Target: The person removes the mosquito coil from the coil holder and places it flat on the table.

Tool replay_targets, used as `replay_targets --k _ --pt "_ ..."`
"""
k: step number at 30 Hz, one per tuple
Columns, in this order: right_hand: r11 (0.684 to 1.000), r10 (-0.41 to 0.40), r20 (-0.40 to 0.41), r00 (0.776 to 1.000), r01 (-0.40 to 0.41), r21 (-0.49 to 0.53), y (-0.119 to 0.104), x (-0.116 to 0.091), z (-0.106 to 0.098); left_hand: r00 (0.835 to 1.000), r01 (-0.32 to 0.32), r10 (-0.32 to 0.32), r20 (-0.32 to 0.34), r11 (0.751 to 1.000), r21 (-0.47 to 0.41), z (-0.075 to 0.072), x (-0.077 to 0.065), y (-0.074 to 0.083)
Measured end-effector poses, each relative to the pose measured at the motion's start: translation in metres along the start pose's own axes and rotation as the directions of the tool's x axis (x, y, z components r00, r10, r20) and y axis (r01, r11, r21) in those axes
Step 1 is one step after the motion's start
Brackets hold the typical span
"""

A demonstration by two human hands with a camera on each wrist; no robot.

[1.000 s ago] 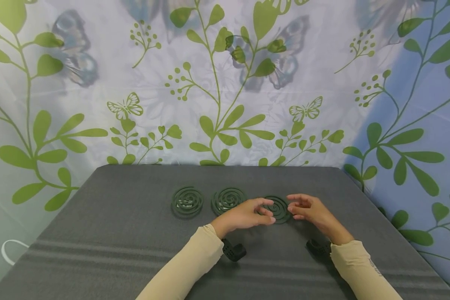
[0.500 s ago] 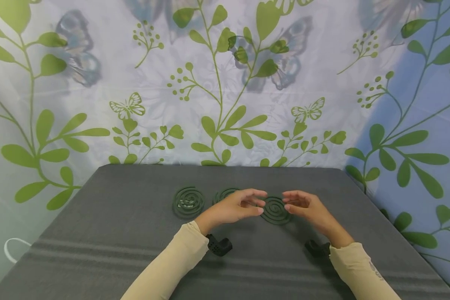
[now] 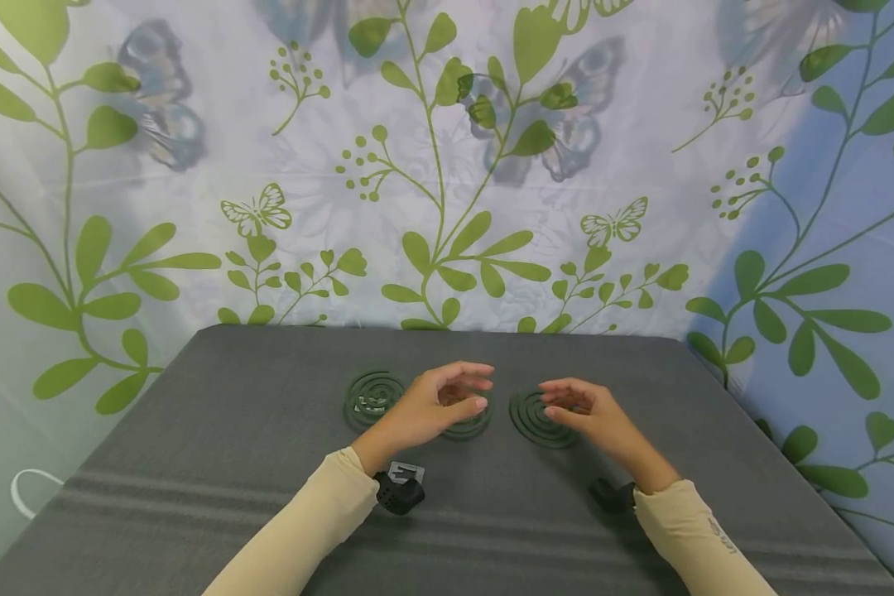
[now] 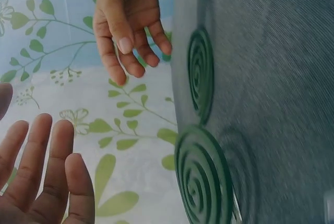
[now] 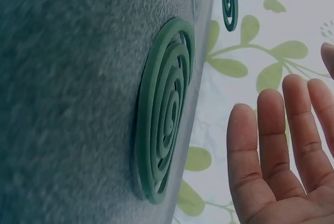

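Note:
Three dark green mosquito coils stand in a row. The left coil [image 3: 356,407] is raised, with pale metal showing through its rings. My left hand [image 3: 417,414] hovers before the middle coil [image 3: 468,430] and hides much of it; in the left wrist view that raised coil [image 4: 202,182] casts a spiral shadow. Flat on the table lies the right coil [image 3: 534,420], also large in the right wrist view. Over its right side is my right hand [image 3: 592,416], fingers loosely bent and holding nothing. The left fingers are likewise relaxed, with nothing between them.
A small silvery stand-like piece [image 3: 406,473] lies on the grey table [image 3: 268,447] beside the left wrist's black camera [image 3: 400,494]. Behind the table hangs a leaf-and-butterfly printed cloth [image 3: 313,165]. A white loop [image 3: 21,497] sticks out past the left edge.
My left hand has moved left, from beside the right coil to in front of the middle one. My right hand has shifted slightly left. The coils stay in place.

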State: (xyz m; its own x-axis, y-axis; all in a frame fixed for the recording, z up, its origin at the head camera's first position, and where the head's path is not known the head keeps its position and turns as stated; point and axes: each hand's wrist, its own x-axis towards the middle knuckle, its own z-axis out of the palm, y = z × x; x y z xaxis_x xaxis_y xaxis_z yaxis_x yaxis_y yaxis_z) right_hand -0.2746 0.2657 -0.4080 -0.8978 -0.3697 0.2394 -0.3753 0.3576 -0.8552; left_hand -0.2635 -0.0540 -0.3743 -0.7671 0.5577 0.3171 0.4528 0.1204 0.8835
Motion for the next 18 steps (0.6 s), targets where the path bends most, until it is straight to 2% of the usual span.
replay_targets --k 9,13,18 --pt "0.999 -0.049 0.019 0.999 0.048 0.014 -0.002 0.01 0.011 1.0 -0.008 0.008 -0.028 1.0 0.015 -0.017 -0.012 -0.011" --pt "0.999 -0.042 0.022 0.999 0.042 0.011 -0.002 0.014 0.015 0.999 -0.011 0.012 -0.043 1.0 0.024 -0.024 -0.015 -0.017" --pt "1.0 -0.016 0.028 0.999 0.017 -0.007 -0.002 0.02 0.019 0.998 0.017 -0.015 -0.063 0.999 0.042 -0.03 -0.015 -0.025"
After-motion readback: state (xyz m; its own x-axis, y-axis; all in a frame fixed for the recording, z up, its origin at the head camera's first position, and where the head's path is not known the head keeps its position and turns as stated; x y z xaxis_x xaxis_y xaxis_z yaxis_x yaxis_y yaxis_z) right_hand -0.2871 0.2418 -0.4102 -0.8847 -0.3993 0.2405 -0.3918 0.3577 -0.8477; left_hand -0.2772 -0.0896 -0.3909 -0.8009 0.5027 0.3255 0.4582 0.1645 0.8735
